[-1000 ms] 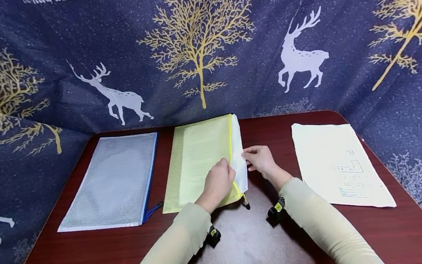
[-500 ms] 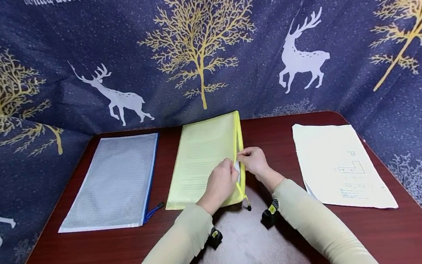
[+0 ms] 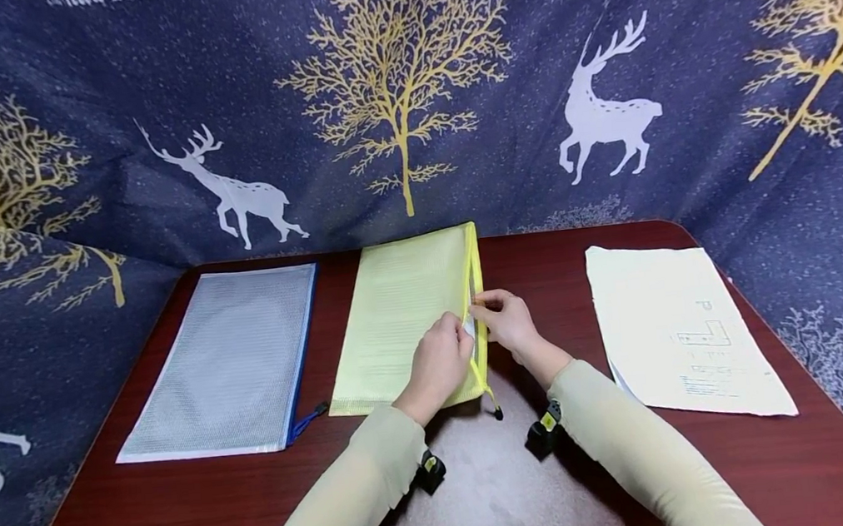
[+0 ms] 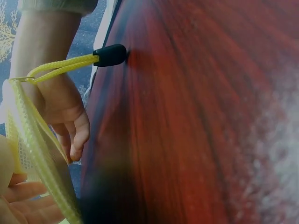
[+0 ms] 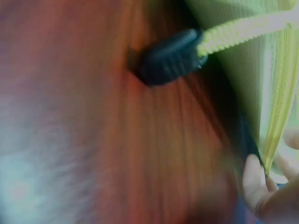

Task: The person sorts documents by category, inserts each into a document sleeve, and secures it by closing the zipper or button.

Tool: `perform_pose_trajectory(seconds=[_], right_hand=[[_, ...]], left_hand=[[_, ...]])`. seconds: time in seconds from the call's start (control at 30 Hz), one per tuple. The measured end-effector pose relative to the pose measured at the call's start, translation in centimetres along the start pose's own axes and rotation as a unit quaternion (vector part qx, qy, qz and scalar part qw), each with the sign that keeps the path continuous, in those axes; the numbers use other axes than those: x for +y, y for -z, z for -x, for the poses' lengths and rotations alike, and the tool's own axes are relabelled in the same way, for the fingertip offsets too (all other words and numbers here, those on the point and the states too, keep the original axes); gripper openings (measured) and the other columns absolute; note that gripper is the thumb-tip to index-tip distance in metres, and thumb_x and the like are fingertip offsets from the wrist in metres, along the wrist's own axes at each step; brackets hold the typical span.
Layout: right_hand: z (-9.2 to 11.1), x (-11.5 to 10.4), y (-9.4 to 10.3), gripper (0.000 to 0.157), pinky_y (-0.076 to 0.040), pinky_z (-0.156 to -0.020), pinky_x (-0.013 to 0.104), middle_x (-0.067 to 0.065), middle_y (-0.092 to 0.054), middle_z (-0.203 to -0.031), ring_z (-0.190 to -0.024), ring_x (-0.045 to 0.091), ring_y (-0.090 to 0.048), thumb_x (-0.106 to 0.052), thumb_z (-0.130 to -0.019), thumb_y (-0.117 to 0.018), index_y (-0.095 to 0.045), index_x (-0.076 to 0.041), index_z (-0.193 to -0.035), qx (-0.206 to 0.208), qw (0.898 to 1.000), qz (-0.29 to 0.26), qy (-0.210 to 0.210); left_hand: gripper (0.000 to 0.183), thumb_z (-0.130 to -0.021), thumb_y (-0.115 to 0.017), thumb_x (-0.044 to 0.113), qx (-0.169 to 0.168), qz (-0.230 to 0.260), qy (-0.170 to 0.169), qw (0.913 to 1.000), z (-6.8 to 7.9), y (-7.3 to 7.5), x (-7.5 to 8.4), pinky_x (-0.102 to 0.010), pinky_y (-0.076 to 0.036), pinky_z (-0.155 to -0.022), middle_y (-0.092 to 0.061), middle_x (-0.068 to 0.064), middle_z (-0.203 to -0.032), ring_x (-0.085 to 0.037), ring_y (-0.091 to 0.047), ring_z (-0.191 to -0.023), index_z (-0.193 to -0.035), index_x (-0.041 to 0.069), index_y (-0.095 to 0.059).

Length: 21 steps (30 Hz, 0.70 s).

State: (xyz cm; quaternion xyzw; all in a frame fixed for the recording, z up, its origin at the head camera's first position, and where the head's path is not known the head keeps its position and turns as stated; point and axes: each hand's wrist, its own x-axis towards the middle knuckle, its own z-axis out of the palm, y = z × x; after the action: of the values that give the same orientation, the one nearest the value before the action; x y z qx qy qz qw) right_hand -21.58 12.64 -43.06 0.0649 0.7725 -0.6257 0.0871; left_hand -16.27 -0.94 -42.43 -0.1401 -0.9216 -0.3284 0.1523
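Note:
A yellow mesh zipper pouch [image 3: 403,315] lies at the middle of the table, its right side unzipped and gaping. Lined paper shows through the mesh, and a bit of white paper [image 3: 470,327] is visible in the opening. My left hand [image 3: 439,362] grips the upper lip of that opening with curled fingers. On the other side, my right hand [image 3: 509,322] pinches at the opening's edge; its fingertips are partly hidden. In the left wrist view, the pouch's yellow cord with a black pull [image 4: 111,55] hangs at the near corner.
To the left lies a blue-edged mesh zipper pouch [image 3: 226,355] with a blue cord pull [image 3: 311,419]. At the right is a white sheet [image 3: 674,316] with printed lines. A dark blue cloth with deer and trees [image 3: 410,130] hangs behind the table [image 3: 480,500].
The white paper that stuck out of the pouch's right side has gone inside it. My right hand has shifted slightly left with it, to the opening. My left hand keeps its grip.

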Motion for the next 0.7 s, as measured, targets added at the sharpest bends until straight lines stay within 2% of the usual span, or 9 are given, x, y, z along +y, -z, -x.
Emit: perform_pose_trajectory(seconds=[0.07, 0.13, 0.2, 0.3, 0.37, 0.43, 0.5, 0.6, 0.7], right_hand=[[0.7, 0.1, 0.2, 0.055, -0.056, -0.063, 0.03, 0.019, -0.053, -0.117, -0.077, 0.014, -0.062, -0.024, -0.095, -0.055, -0.034, -0.003, -0.141, -0.031, 0.999, -0.025, -0.014], [1.7, 0.3, 0.5, 0.065, -0.055, -0.061, 0.031, 0.014, -0.057, -0.106, -0.071, 0.015, -0.063, -0.033, -0.097, -0.05, -0.018, -0.007, -0.148, -0.08, 0.995, -0.05, -0.041], [2.8, 0.7, 0.8, 0.067, -0.055, -0.061, 0.032, 0.01, -0.063, -0.093, -0.067, 0.016, -0.064, -0.041, -0.099, -0.042, -0.012, -0.008, -0.149, -0.156, 0.982, -0.071, -0.077], [4.2, 1.1, 1.5, 0.066, -0.054, -0.058, 0.031, 0.004, -0.065, -0.071, -0.059, 0.016, -0.063, -0.054, -0.098, -0.032, -0.034, 0.0, -0.135, -0.268, 0.953, -0.061, -0.124], [4.8, 1.4, 2.2, 0.069, -0.051, -0.053, 0.029, 0.001, -0.062, -0.061, -0.053, 0.012, -0.058, -0.06, -0.096, -0.03, -0.05, 0.004, -0.115, -0.32, 0.939, -0.026, -0.125], [5.1, 1.6, 2.8, 0.068, -0.043, -0.046, 0.025, -0.003, -0.051, -0.052, -0.045, 0.009, -0.046, -0.059, -0.095, -0.035, -0.06, 0.004, -0.097, -0.344, 0.932, 0.02, -0.113], [5.2, 1.8, 3.3, 0.06, -0.034, -0.041, 0.022, -0.004, -0.039, -0.048, -0.041, 0.007, -0.034, -0.053, -0.095, -0.044, -0.064, 0.003, -0.089, -0.352, 0.929, 0.068, -0.09], [5.1, 2.0, 4.1, 0.045, -0.025, -0.038, 0.02, -0.006, -0.032, -0.046, -0.04, 0.005, -0.026, -0.04, -0.092, -0.057, -0.067, 0.004, -0.086, -0.356, 0.923, 0.127, -0.066], [5.2, 2.0, 4.7, 0.038, -0.025, -0.037, 0.018, -0.006, -0.038, -0.048, -0.039, 0.004, -0.028, -0.031, -0.09, -0.062, -0.066, 0.006, -0.081, -0.354, 0.918, 0.176, -0.039]], left_hand=[[0.006, -0.088, -0.051, 0.01, -0.001, 0.004, 0.005, 1.0, -0.1, -0.1, -0.1, -0.024, -0.041, -0.051, -0.054, -0.002, -0.069, -0.014, -0.048, -0.058, -0.083, 0.006, -0.053], [0.007, -0.089, -0.051, 0.01, -0.003, 0.007, 0.009, 0.9999, -0.2, -0.2, -0.2, -0.024, -0.042, -0.052, -0.055, -0.002, -0.07, -0.014, -0.049, -0.059, -0.084, 0.006, -0.053], [0.007, -0.09, -0.051, 0.011, -0.008, 0.011, 0.014, 0.9998, -0.3, -0.4, -0.3, -0.023, -0.042, -0.052, -0.055, -0.002, -0.07, -0.013, -0.05, -0.059, -0.085, 0.006, -0.053], [0.008, -0.09, -0.051, 0.012, -0.019, 0.016, 0.024, 0.9994, -0.5, -0.7, -0.5, -0.022, -0.042, -0.052, -0.055, -0.002, -0.07, -0.012, -0.049, -0.059, -0.086, 0.006, -0.054], [0.008, -0.089, -0.052, 0.012, -0.032, 0.02, 0.033, 0.9988, -0.6, -0.9, -0.5, -0.022, -0.043, -0.052, -0.056, -0.002, -0.071, -0.013, -0.05, -0.06, -0.087, 0.005, -0.055], [0.011, -0.09, -0.051, 0.014, -0.05, 0.027, 0.043, 0.9975, -0.8, -1.0, -0.6, -0.024, -0.046, -0.055, -0.06, -0.004, -0.075, -0.015, -0.054, -0.063, -0.09, 0.004, -0.057], [0.018, -0.092, -0.05, 0.017, -0.079, 0.031, 0.054, 0.9949, -1.0, -0.9, -0.8, -0.028, -0.052, -0.065, -0.065, -0.008, -0.087, -0.019, -0.062, -0.074, -0.1, 0.003, -0.059], [0.036, -0.094, -0.05, 0.025, -0.158, 0.029, 0.064, 0.985, -1.3, -0.7, -1.0, -0.037, -0.052, -0.087, -0.065, -0.012, -0.114, -0.027, -0.064, -0.102, -0.123, 0.005, -0.055], [0.053, -0.091, -0.054, 0.029, -0.255, 0.014, 0.035, 0.9662, -1.4, 0.1, -1.1, -0.04, -0.041, -0.105, -0.054, -0.01, -0.136, -0.027, -0.05, -0.127, -0.139, 0.008, -0.045]])
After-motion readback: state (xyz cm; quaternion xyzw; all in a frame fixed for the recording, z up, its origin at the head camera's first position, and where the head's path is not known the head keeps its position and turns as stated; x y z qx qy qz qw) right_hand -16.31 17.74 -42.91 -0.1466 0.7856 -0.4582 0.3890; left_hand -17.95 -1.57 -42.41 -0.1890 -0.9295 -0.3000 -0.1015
